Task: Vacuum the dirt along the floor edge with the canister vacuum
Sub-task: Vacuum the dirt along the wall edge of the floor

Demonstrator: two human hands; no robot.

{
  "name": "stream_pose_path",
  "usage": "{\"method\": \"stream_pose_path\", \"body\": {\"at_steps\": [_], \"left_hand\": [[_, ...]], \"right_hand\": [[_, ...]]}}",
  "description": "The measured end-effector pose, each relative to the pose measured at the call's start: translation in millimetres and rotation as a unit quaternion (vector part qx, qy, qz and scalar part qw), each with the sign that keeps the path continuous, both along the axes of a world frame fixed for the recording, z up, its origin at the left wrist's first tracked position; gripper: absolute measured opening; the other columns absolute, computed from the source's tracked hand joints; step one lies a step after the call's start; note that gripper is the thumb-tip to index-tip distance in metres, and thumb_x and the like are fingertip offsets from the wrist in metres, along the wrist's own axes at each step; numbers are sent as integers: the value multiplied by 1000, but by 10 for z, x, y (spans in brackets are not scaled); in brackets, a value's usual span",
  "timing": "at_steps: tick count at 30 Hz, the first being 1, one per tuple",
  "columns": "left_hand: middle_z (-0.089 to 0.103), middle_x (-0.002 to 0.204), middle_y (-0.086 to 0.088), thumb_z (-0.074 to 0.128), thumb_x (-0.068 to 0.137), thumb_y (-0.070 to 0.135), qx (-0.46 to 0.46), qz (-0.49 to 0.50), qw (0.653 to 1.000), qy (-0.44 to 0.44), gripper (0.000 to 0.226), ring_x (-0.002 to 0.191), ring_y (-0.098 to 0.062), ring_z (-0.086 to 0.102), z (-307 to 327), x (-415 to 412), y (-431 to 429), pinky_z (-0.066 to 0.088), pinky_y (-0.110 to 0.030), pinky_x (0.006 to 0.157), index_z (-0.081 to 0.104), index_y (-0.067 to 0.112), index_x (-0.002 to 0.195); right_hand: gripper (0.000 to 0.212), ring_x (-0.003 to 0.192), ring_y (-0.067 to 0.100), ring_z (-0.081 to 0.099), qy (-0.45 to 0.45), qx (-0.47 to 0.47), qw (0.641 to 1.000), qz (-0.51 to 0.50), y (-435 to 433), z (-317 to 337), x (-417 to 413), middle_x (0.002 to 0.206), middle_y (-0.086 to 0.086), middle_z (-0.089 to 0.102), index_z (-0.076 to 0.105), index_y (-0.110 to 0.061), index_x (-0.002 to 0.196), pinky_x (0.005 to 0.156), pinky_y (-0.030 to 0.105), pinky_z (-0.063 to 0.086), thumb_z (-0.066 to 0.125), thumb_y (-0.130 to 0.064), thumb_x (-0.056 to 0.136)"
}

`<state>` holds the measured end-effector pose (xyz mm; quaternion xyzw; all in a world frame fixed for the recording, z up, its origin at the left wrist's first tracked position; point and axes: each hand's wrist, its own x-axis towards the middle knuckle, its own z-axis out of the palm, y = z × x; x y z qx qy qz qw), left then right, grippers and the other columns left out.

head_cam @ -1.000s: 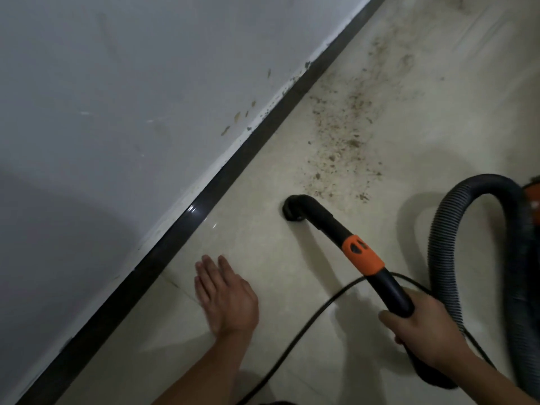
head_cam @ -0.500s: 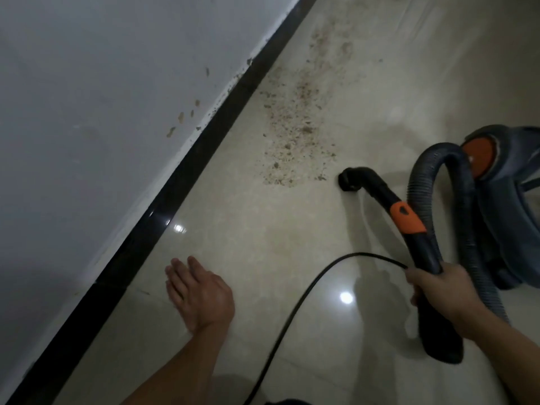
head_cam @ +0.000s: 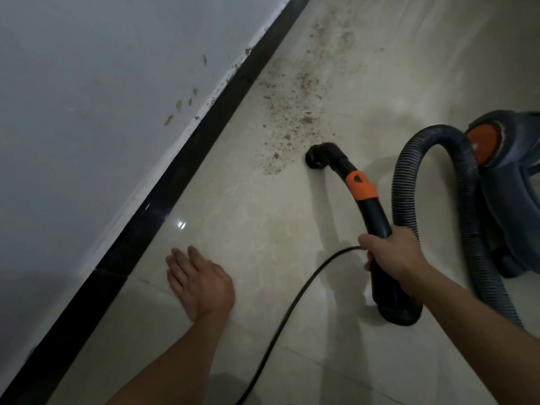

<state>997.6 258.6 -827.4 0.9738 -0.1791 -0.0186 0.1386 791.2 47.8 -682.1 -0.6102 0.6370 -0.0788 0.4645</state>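
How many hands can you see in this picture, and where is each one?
2. The left hand rests flat on the floor tiles near the black skirting. The right hand grips the black vacuum handle.

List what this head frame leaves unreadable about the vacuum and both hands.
- Dark blue canister vacuum body: cut off by the right edge.
- Black curved nozzle opening: faces the floor, hidden.
- Thin black cord: leaves the bottom edge.
- Right hand fingers: wrapped behind the wand.
- Left hand: floor contact unclear.

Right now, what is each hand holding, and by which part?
The right hand grips the vacuum wand on its black handle, below the orange collar. The left hand holds nothing, lying open on the floor.
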Motion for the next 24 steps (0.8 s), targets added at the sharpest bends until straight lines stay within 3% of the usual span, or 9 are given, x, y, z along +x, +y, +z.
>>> {"method": "stream_pose_path", "body": {"at_steps": [4,9,11,15,17,21,24], "left_hand": [[33,147,-31,27,88,25,7,1,1000,9,59,138,-44,28,15,-15,12,22,-52,113,41,-3,138],[34,147,-30,26,88,26,17,3,1000,13,60,138,-43,29,31,-5,-12,23,-52,113,42,-2,138],[33,148,-30,26,89,26,16,6,1000,16,59,138,-43,28,29,-7,7,22,-52,113,42,-2,139],[34,147,-31,27,90,24,14,-2,1000,16,57,138,-44,29,51,-19,-3,22,-53,114,43,-3,138],[34,147,-31,27,90,24,16,-1,1000,21,57,138,-44,29,61,-17,-23,22,-53,114,43,-3,138],[34,148,-29,32,89,22,23,1,999,22,56,139,-42,29,39,-5,-13,21,-51,115,44,-2,138],[34,148,-29,31,89,23,21,5,1000,23,56,139,-42,29,41,-8,-1,21,-52,115,44,-2,138]], "right_hand": [[16,47,26,67,30,1,994,110,255,-45,117,59,13,65,62,-4,81,50,37,54,71,-16,78],[17,51,27,69,30,-30,996,79,28,-46,343,59,11,65,61,-6,83,55,40,56,70,-19,77],[17,51,26,68,23,-30,993,115,136,-80,417,60,10,67,60,-11,83,56,44,57,70,-21,76],[16,51,20,66,102,-57,972,203,357,-114,329,57,4,67,59,-21,78,56,41,58,70,-31,72],[17,53,22,67,110,-78,974,181,170,-105,396,57,4,67,60,-19,78,59,41,58,71,-31,73],[17,52,29,69,31,-57,991,113,-126,-130,759,64,13,67,60,-11,84,58,46,58,71,-23,78],[18,51,27,67,45,-69,987,139,27,-202,810,60,10,67,60,-14,78,57,44,59,70,-28,74]]}}
